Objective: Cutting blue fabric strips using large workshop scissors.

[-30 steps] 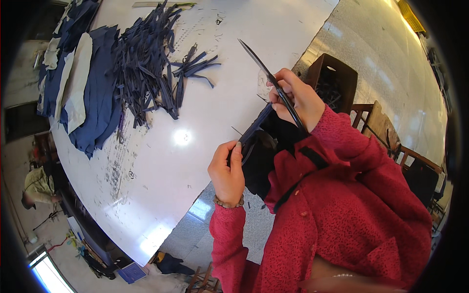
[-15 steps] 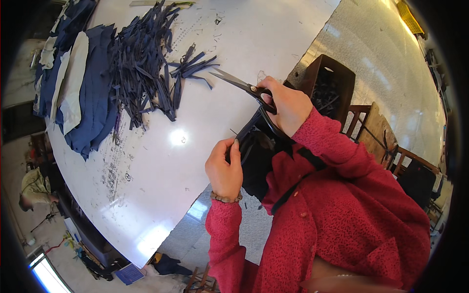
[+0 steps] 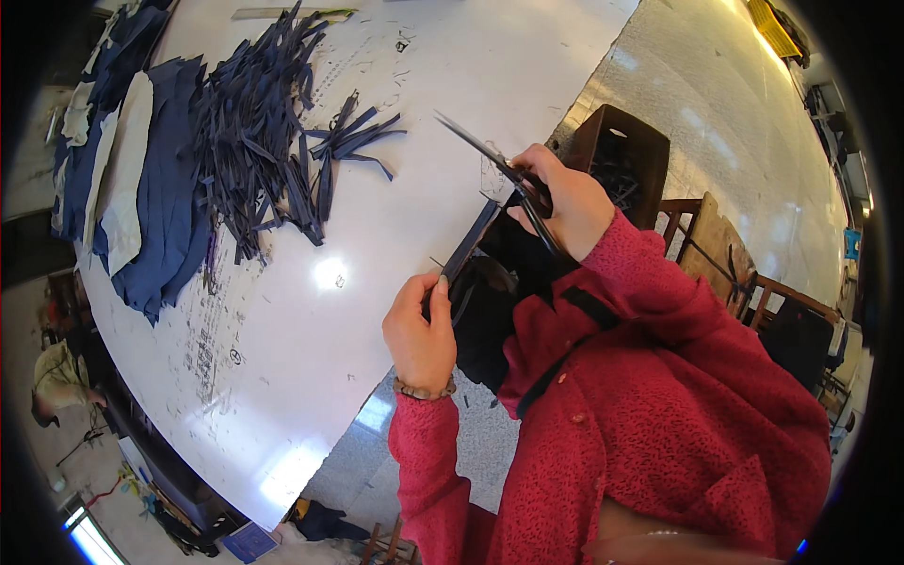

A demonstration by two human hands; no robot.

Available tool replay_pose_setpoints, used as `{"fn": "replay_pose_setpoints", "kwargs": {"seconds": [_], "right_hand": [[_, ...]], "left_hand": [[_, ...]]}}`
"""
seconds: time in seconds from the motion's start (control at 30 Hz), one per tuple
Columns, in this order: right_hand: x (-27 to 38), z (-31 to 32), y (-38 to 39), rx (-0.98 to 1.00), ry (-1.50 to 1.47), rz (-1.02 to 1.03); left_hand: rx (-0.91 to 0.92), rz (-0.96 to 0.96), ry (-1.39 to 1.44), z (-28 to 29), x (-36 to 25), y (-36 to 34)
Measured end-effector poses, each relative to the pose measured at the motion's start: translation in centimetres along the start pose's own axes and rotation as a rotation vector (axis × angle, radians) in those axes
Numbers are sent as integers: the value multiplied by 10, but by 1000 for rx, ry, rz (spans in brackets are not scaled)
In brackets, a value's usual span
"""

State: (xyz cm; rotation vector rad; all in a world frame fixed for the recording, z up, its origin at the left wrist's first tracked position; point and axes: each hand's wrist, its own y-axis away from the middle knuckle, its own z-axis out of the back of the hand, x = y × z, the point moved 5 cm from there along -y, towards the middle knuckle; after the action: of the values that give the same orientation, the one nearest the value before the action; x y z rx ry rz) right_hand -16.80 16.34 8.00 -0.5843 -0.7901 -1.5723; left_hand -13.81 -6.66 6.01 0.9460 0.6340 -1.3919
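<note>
My right hand [image 3: 573,205] is wrapped round the black handles of a pair of scissors [image 3: 482,147], whose blades point up and to the left over the table. Between thumb and fingers, my left hand [image 3: 420,331] pinches one end of a dark fabric strip [image 3: 474,235]. That strip stretches along the table's edge toward my right hand, its far end lying just under the scissors. Black cloth [image 3: 485,330] hangs below the strip, between my hands and my red jacket.
Further left on the white table [image 3: 311,377] lie a heap of dark blue fabric strips [image 3: 259,132], a smaller bunch [image 3: 344,141] and stacked blue cloth panels [image 3: 169,188]. A brown bin [image 3: 650,151] with dark scraps stands beyond my right hand, near wooden chairs [image 3: 720,250]. Another person [image 3: 61,381] is at far left.
The scissors have swung so their tips point more upward, and the blades look closer together. My left hand still pinches the strip, a little further left in view.
</note>
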Motion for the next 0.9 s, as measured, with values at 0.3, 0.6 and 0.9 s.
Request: {"fn": "replay_pose_setpoints", "kwargs": {"seconds": [0.3,0.6,0.9], "right_hand": [[-22,-25,60,463,-457,-19],[-30,-46,92,711,-596,-39],[-26,-51,97,662,-501,27]], "left_hand": [[52,206,91,0,-8,0],[51,259,81,3,-13,0],[84,251,128,0,-7,-2]]}}
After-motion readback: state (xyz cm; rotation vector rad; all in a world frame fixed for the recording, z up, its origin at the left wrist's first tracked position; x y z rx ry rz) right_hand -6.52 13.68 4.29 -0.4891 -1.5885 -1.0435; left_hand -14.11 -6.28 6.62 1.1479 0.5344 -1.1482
